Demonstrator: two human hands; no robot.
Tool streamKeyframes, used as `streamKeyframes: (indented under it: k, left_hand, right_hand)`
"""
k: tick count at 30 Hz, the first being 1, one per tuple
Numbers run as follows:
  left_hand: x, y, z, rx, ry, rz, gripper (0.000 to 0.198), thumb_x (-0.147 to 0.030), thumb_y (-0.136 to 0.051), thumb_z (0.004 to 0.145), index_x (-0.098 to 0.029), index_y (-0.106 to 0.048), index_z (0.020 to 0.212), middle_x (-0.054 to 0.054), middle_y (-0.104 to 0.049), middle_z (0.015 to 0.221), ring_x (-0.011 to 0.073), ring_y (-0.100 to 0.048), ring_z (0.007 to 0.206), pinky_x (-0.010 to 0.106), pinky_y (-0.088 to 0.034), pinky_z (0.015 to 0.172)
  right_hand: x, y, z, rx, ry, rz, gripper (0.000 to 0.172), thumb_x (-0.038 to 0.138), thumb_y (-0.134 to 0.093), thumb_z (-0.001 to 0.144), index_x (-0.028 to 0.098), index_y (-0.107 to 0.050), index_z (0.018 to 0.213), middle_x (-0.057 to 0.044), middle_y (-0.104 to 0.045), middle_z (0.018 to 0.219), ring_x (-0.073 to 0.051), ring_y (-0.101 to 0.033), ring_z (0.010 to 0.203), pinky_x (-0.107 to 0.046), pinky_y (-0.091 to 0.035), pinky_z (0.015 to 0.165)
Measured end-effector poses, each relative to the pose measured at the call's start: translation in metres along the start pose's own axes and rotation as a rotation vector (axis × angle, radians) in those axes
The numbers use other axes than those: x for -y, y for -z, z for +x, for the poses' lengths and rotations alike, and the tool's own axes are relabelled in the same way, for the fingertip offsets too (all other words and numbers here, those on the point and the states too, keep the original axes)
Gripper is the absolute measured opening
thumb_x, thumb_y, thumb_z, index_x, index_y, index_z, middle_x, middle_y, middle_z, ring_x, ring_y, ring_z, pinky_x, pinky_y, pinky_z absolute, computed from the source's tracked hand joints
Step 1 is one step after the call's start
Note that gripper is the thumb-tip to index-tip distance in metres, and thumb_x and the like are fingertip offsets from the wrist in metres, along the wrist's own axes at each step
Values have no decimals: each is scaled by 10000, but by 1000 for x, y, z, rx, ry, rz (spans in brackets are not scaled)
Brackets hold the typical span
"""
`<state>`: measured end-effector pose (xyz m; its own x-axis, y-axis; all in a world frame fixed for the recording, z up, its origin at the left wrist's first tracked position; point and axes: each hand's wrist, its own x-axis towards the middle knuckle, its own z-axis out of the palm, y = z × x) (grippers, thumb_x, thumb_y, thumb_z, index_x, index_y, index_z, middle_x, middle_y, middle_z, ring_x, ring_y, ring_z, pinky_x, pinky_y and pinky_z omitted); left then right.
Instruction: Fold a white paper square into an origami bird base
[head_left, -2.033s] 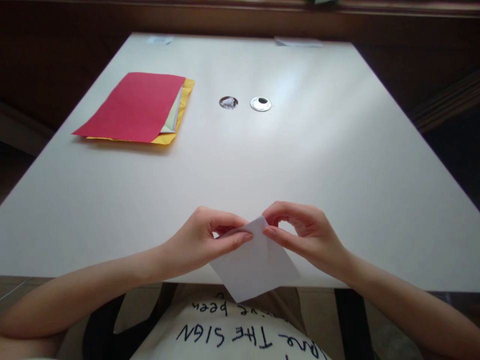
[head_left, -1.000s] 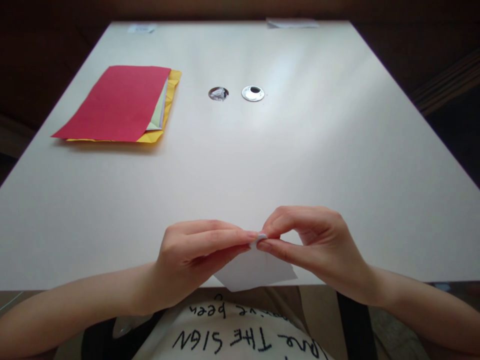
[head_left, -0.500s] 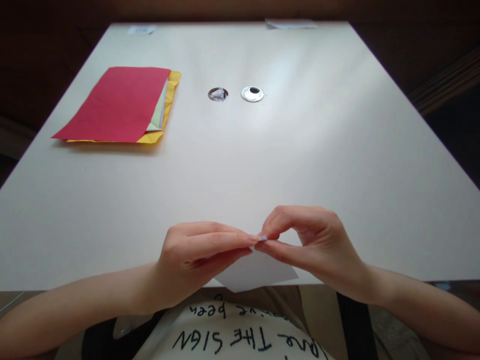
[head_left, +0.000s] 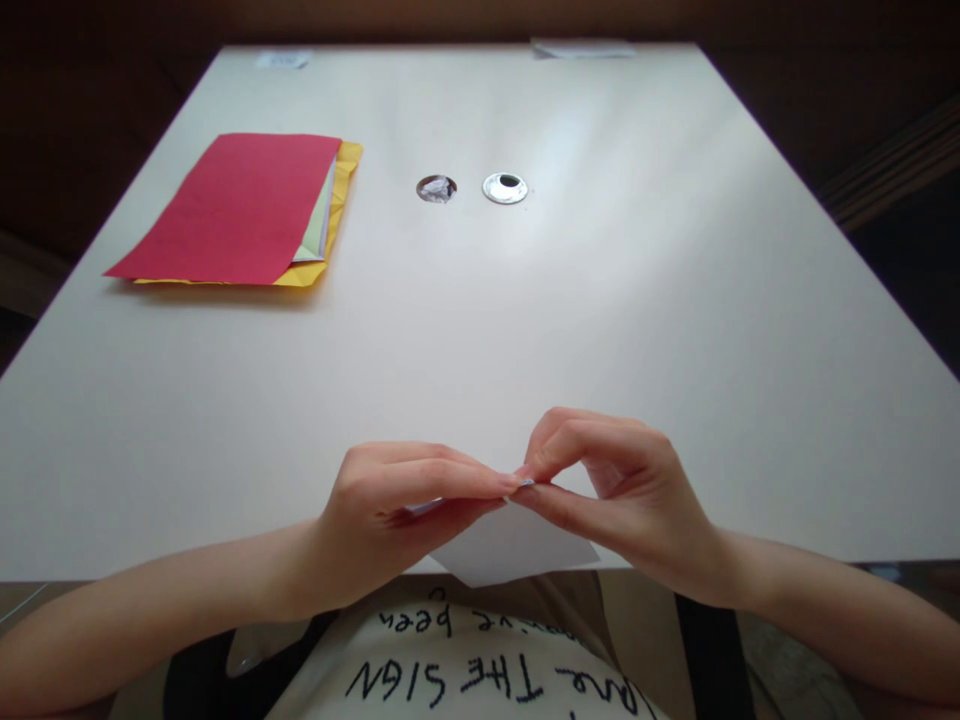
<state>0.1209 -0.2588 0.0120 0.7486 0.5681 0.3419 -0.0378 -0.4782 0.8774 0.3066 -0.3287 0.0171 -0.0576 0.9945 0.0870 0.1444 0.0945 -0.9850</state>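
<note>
A white sheet of paper (head_left: 517, 545) is held at the near edge of the table, its lower corner hanging past that edge. My left hand (head_left: 409, 520) pinches it between thumb and straight fingers, coming in from the left. My right hand (head_left: 619, 475) grips the paper's upper tip between thumb and index finger, with the other fingers curled. The fingertips of both hands meet at this tip, where a small bit of paper shows. Most of the sheet's upper part is hidden behind the fingers.
A red sheet (head_left: 232, 210) lies on yellow paper (head_left: 349, 180) and other sheets at the left of the white table (head_left: 675, 300). Two round holes, one with a metallic rim (head_left: 495, 198), sit toward the back. White papers (head_left: 581, 48) lie at the far edge.
Both hands have shifted very slightly while still pinching the paper. A sliver of white now shows between my left thumb and fingers.
</note>
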Motion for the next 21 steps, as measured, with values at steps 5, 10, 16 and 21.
streamKeyframes:
  k: [5, 10, 16, 21]
  left_hand:
    - [0, -5, 0, -35, 147, -108, 294, -36, -631, 751, -221, -602, 978, -30, -720, 806, 85, -680, 693, 133, -552, 627]
    - [0, -6, -3, 1, 251, -224, 264, -56, -628, 759, -206, -568, 968, -15, -724, 795, 104, -689, 682, 155, -564, 630]
    - [4, -5, -3, 44, 344, -292, 215, -121, -614, 790, -208, -561, 980, -3, -718, 801, 117, -687, 695, 192, -564, 637]
    - [12, 0, 6, 211, 465, -230, 246, -223, -638, 777, -183, -556, 1006, 9, -699, 749, 128, -661, 656, 208, -516, 569]
  right_hand:
    - [1, -1, -1, 20, -14, 0, 64, 157, -646, 771, 184, -621, 718, 8, -594, 681, -96, -544, 630, -245, -437, 576]
    - [0, -2, -2, 24, -36, 4, 133, 179, -638, 776, 180, -577, 657, 22, -560, 633, -90, -509, 597, -245, -410, 560]
    - [1, 1, 3, 108, -123, -41, 178, 181, -592, 793, 181, -500, 640, 42, -518, 612, -79, -475, 585, -227, -389, 557]
    - [-2, 10, 9, 331, -220, -174, 181, 185, -536, 820, 180, -490, 646, 45, -464, 616, -76, -420, 588, -218, -347, 543]
